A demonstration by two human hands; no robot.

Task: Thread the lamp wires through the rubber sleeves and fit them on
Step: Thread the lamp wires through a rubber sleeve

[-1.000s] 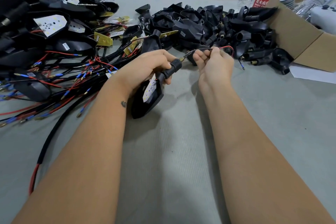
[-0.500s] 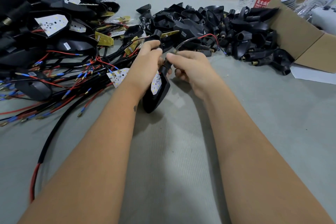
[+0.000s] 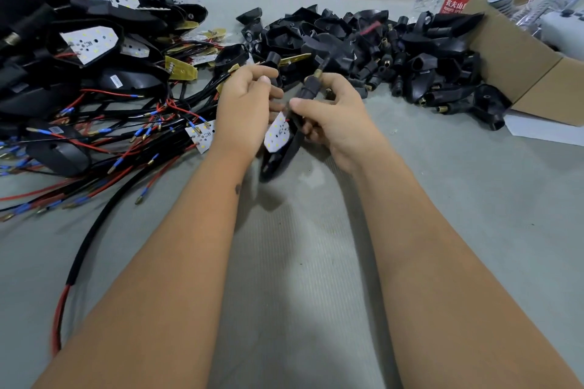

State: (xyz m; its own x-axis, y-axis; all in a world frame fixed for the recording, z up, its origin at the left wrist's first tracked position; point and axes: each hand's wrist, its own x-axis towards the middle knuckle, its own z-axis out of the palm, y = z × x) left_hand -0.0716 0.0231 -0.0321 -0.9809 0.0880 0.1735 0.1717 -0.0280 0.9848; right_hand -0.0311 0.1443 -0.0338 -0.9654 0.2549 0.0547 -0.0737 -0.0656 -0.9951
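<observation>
With the rubber sleeve [image 3: 308, 90] already over the stem, a worker's right hand [image 3: 335, 117] curls its fingers [image 3: 328, 80] round it while the left hand [image 3: 243, 110], fingers bent, steadies the lamp [image 3: 278, 148] just above the worktop [image 3: 316, 262]. The seating likely goes best with a straight push along the stem, the lamp body braced against twisting. Finished lamps and loose wires [image 3: 104, 148] crowd the left; spare sleeves [image 3: 395, 54] and a cardboard box [image 3: 521, 66] hem the far right. Open room lies nearest the worker.
</observation>
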